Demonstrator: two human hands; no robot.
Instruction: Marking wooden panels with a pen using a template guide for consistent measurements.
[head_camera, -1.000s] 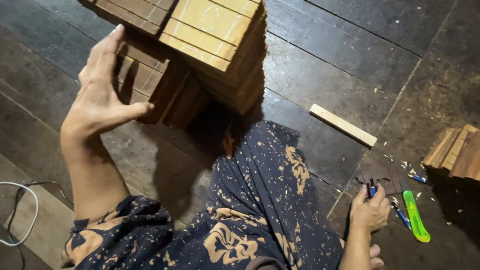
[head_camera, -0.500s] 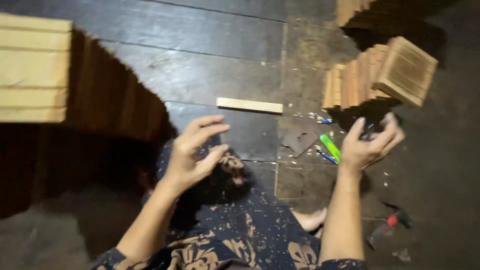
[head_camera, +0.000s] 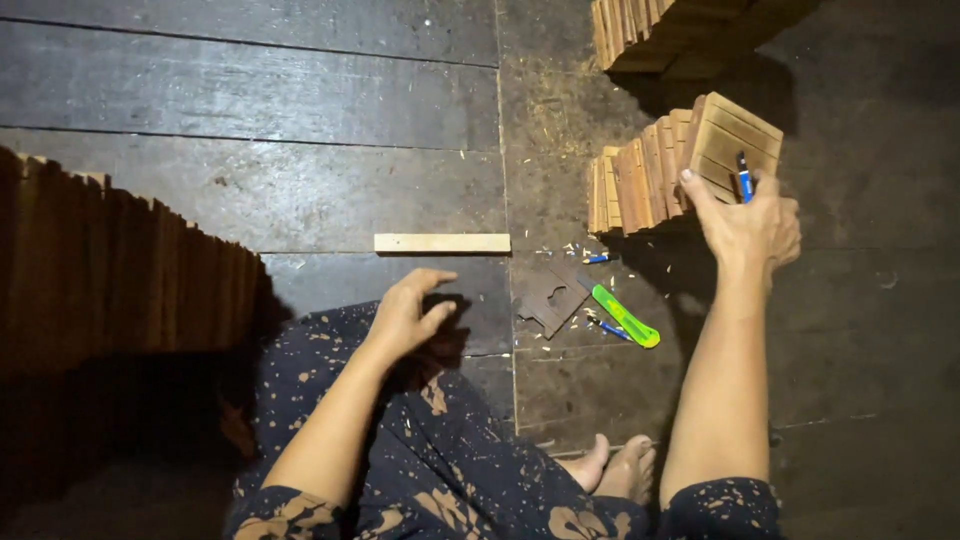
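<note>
right hand (head_camera: 745, 225) pinches blue pen (head_camera: 743, 177), fingers on far-right wooden slat panel (head_camera: 735, 140); light, stiff, probably best gripped by edges; left hand (head_camera: 408, 312) loosely open, empty

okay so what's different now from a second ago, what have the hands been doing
The right hand, a blue pen in its fingers, rose from the floor by the green cutter to grip the tilted wooden panel. The left hand left the tall stack and now hovers open over the lap. The loose wooden strip and cutter stayed put.

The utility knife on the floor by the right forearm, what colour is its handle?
Bright green, on the utility knife; the head view shows it clearly.
</note>
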